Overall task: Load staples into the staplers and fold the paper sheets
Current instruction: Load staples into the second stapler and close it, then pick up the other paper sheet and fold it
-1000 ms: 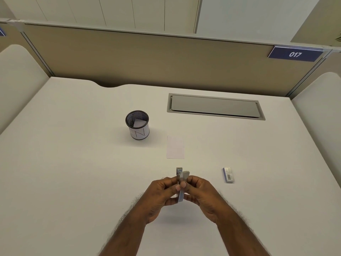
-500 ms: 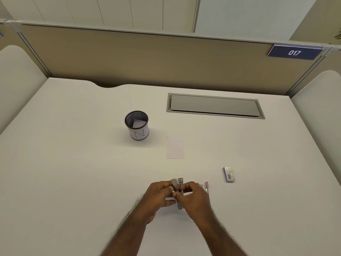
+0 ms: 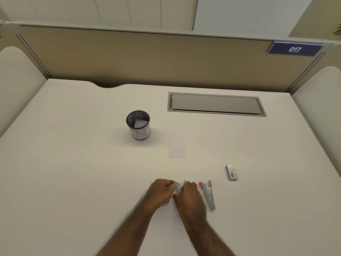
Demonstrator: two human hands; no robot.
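Note:
A small grey stapler (image 3: 178,188) lies low over the desk between my two hands. My left hand (image 3: 162,189) grips its left side with curled fingers. My right hand (image 3: 189,195) covers its right side and rear, fingers curled round it. Most of this stapler is hidden by my hands. A second stapler (image 3: 208,194) with pink ends lies open on the desk just right of my right hand, untouched. A small white paper sheet (image 3: 177,146) lies flat farther back. A little staple box (image 3: 231,172) sits to the right.
A black mesh pen cup (image 3: 138,126) with a white label holds a folded paper, back left of the sheet. A grey cable hatch (image 3: 215,104) is set in the white desk (image 3: 73,172) near the partition wall. Curved side panels bound the desk left and right.
Both hands have lowered the grey stapler from mid-air down toward the desk. The pink-ended stapler, earlier hidden behind my right hand, now shows beside it.

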